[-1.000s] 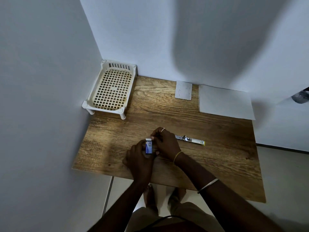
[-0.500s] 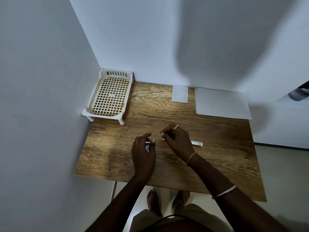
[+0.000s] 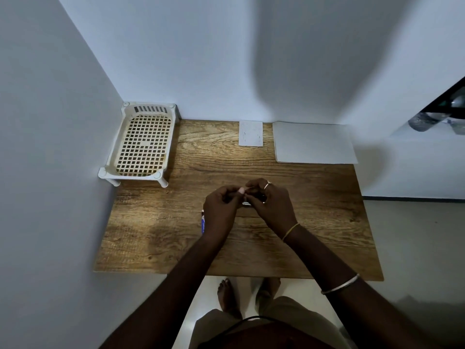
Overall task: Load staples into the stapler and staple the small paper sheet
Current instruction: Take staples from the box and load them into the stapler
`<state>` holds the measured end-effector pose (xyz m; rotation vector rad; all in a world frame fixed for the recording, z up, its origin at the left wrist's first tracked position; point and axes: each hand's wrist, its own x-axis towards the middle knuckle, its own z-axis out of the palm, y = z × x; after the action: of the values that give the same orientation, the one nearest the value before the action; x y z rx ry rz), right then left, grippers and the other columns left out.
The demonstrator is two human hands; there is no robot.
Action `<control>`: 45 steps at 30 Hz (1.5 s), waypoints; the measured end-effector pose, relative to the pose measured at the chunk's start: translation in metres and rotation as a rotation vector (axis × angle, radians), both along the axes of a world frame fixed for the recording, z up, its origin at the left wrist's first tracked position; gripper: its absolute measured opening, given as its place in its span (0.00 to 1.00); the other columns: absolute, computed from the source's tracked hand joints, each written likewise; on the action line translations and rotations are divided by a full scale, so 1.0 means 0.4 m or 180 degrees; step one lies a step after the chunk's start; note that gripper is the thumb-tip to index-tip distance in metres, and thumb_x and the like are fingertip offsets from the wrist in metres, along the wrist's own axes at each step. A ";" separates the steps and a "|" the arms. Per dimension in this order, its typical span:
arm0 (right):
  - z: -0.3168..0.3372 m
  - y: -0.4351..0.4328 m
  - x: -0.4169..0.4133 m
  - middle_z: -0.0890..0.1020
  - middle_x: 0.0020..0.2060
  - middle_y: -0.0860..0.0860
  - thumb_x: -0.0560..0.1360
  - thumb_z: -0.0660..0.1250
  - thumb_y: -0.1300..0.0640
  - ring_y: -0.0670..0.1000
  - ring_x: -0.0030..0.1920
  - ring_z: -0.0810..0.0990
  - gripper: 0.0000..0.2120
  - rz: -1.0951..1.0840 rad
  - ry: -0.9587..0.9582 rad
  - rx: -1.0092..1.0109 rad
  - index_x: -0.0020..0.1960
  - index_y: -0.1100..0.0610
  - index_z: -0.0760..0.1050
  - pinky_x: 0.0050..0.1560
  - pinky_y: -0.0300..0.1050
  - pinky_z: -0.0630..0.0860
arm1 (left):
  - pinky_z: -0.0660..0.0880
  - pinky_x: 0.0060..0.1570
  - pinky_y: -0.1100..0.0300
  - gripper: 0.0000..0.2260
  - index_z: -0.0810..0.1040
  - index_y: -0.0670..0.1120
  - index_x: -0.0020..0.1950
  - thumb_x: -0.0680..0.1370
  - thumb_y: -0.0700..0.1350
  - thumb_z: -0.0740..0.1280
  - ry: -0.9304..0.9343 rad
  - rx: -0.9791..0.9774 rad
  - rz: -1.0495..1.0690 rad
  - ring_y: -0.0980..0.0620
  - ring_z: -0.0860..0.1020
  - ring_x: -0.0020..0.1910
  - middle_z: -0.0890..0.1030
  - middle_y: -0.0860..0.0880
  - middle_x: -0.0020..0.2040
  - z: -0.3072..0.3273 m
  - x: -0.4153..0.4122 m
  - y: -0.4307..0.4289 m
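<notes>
Fingers: fingertips of the left hand (image 3: 221, 210) and the right hand (image 3: 273, 206) met above the table's middle, curled, both pinching a thin pale strip (image 3: 247, 189), too small to identify surely. Directly under the fingertips: part of a small metal stapler (image 3: 246, 204), mostly hidden by the right hand; whether it lay on the table or was lifted could not be told. Right hand bore a pale ring (image 3: 267, 184), a yellow thread band (image 3: 290, 231) at the wrist and a silver bangle (image 3: 341, 285) up the forearm. Just beside the left wrist, outer side: sliver of a small blue box (image 3: 202, 222), largely covered. Beneath all: a brown wood-grain table (image 3: 163, 235), set into a corner of pale walls. At its far edge, well apart from the hands: a small white paper sheet (image 3: 250, 134), flat; to its right, near but not touching, a large white paper sheet (image 3: 314, 143). Far left corner: a white plastic lattice tray on short legs (image 3: 148, 108).
</notes>
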<state>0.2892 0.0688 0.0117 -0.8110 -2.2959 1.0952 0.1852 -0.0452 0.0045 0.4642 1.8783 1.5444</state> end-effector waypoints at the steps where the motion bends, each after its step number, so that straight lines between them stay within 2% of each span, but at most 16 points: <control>1: 0.000 0.004 0.005 0.87 0.44 0.46 0.71 0.77 0.58 0.40 0.46 0.85 0.13 0.0007 -0.0030 0.0005 0.55 0.53 0.81 0.48 0.36 0.81 | 0.83 0.53 0.41 0.09 0.86 0.51 0.54 0.76 0.51 0.74 -0.0027 -0.0007 -0.0005 0.50 0.87 0.48 0.88 0.49 0.47 0.000 0.001 0.002; 4: 0.000 0.014 0.015 0.87 0.44 0.48 0.71 0.77 0.59 0.43 0.46 0.85 0.15 0.0060 -0.0136 0.0081 0.56 0.54 0.81 0.49 0.42 0.83 | 0.83 0.54 0.42 0.10 0.84 0.50 0.58 0.77 0.45 0.74 -0.0055 -0.0083 -0.0043 0.51 0.87 0.48 0.88 0.48 0.47 -0.002 0.004 0.008; 9: 0.007 0.026 0.021 0.87 0.46 0.49 0.72 0.77 0.60 0.45 0.47 0.86 0.16 0.0192 -0.0313 0.0225 0.58 0.55 0.81 0.51 0.42 0.83 | 0.83 0.55 0.41 0.13 0.81 0.48 0.60 0.77 0.42 0.75 -0.0085 -0.0104 -0.0157 0.48 0.87 0.48 0.88 0.45 0.47 0.008 0.004 0.021; 12: 0.012 0.033 0.019 0.87 0.47 0.50 0.72 0.76 0.61 0.47 0.48 0.86 0.17 0.0296 -0.0450 0.0351 0.59 0.54 0.80 0.52 0.41 0.82 | 0.82 0.57 0.41 0.15 0.79 0.46 0.63 0.77 0.40 0.74 -0.0319 -0.0081 -0.0177 0.45 0.87 0.49 0.88 0.43 0.47 0.013 0.001 0.030; 15: 0.018 0.041 0.010 0.87 0.48 0.49 0.73 0.75 0.58 0.47 0.47 0.86 0.16 0.0432 -0.0600 0.0535 0.61 0.53 0.80 0.50 0.42 0.81 | 0.82 0.57 0.41 0.16 0.78 0.43 0.63 0.76 0.36 0.74 -0.0564 -0.0134 -0.0149 0.43 0.87 0.48 0.88 0.41 0.45 0.022 -0.010 0.040; 20: 0.029 0.058 -0.001 0.88 0.48 0.50 0.75 0.74 0.55 0.50 0.47 0.86 0.16 0.0624 -0.0739 0.0961 0.62 0.53 0.81 0.48 0.46 0.82 | 0.82 0.56 0.40 0.18 0.78 0.42 0.62 0.74 0.33 0.75 -0.0482 -0.0314 -0.0294 0.43 0.87 0.48 0.87 0.39 0.45 0.037 -0.038 0.062; 23: 0.030 0.071 -0.008 0.88 0.46 0.49 0.75 0.74 0.55 0.50 0.46 0.86 0.17 0.0651 -0.0818 0.1050 0.62 0.52 0.81 0.46 0.46 0.82 | 0.82 0.56 0.42 0.20 0.77 0.43 0.65 0.75 0.34 0.75 -0.0357 -0.0390 -0.0422 0.45 0.87 0.49 0.88 0.41 0.45 0.038 -0.053 0.076; 26: 0.025 0.085 -0.012 0.87 0.45 0.47 0.72 0.76 0.56 0.49 0.45 0.86 0.18 0.0520 -0.0895 0.0987 0.61 0.50 0.80 0.46 0.45 0.81 | 0.82 0.57 0.46 0.21 0.76 0.45 0.67 0.76 0.34 0.73 -0.0128 -0.0445 -0.0471 0.50 0.86 0.52 0.88 0.45 0.48 0.034 -0.061 0.081; 29: 0.013 0.093 -0.009 0.87 0.45 0.46 0.71 0.77 0.57 0.47 0.46 0.83 0.18 0.0320 -0.0944 0.0596 0.59 0.49 0.80 0.49 0.48 0.81 | 0.82 0.56 0.54 0.20 0.78 0.47 0.66 0.76 0.35 0.73 0.0436 -0.0645 -0.0391 0.55 0.85 0.51 0.87 0.49 0.51 0.019 -0.065 0.072; 31: -0.004 0.088 -0.006 0.86 0.44 0.44 0.70 0.77 0.57 0.47 0.46 0.82 0.18 0.0271 -0.1112 0.0499 0.59 0.48 0.80 0.51 0.50 0.79 | 0.81 0.53 0.59 0.20 0.79 0.47 0.66 0.76 0.34 0.72 0.0749 -0.0746 -0.0362 0.56 0.84 0.50 0.87 0.50 0.51 0.002 -0.065 0.057; 34: -0.029 0.069 -0.004 0.86 0.44 0.43 0.70 0.75 0.55 0.46 0.47 0.82 0.17 0.0243 -0.1266 0.0361 0.58 0.47 0.80 0.51 0.50 0.79 | 0.76 0.48 0.72 0.21 0.78 0.47 0.67 0.76 0.33 0.70 0.1152 -0.0875 -0.0423 0.56 0.84 0.52 0.86 0.49 0.54 -0.030 -0.061 0.032; 36: -0.045 0.056 -0.008 0.86 0.44 0.42 0.71 0.75 0.54 0.46 0.48 0.81 0.17 0.0257 -0.1349 0.0315 0.58 0.45 0.80 0.51 0.50 0.79 | 0.74 0.48 0.74 0.24 0.77 0.47 0.68 0.75 0.30 0.70 0.1249 -0.0944 -0.0523 0.55 0.83 0.55 0.85 0.48 0.57 -0.050 -0.058 0.016; 38: -0.057 0.048 -0.016 0.86 0.45 0.41 0.71 0.74 0.53 0.46 0.48 0.81 0.16 0.0262 -0.1450 0.0320 0.58 0.44 0.79 0.49 0.48 0.78 | 0.76 0.50 0.71 0.26 0.76 0.49 0.69 0.74 0.31 0.70 0.1351 -0.0995 -0.0651 0.54 0.83 0.55 0.85 0.47 0.58 -0.066 -0.055 0.003; 42: -0.075 0.038 -0.030 0.86 0.46 0.42 0.72 0.73 0.52 0.48 0.50 0.81 0.16 0.0246 -0.1596 0.0533 0.59 0.44 0.80 0.46 0.44 0.74 | 0.80 0.58 0.56 0.29 0.75 0.50 0.71 0.72 0.34 0.73 0.1596 -0.1074 -0.0862 0.52 0.83 0.58 0.84 0.48 0.61 -0.085 -0.047 -0.009; 45: -0.080 0.036 -0.034 0.86 0.47 0.43 0.73 0.72 0.52 0.49 0.52 0.81 0.16 0.0266 -0.1647 0.0532 0.60 0.44 0.80 0.48 0.46 0.76 | 0.78 0.61 0.56 0.30 0.74 0.51 0.72 0.72 0.34 0.73 0.1630 -0.1091 -0.0869 0.52 0.82 0.60 0.84 0.48 0.62 -0.092 -0.045 -0.011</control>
<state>0.2755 0.0831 -0.0204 -1.0313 -2.8228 0.7729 0.1673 -0.0498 -0.0325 0.9772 2.2866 0.9527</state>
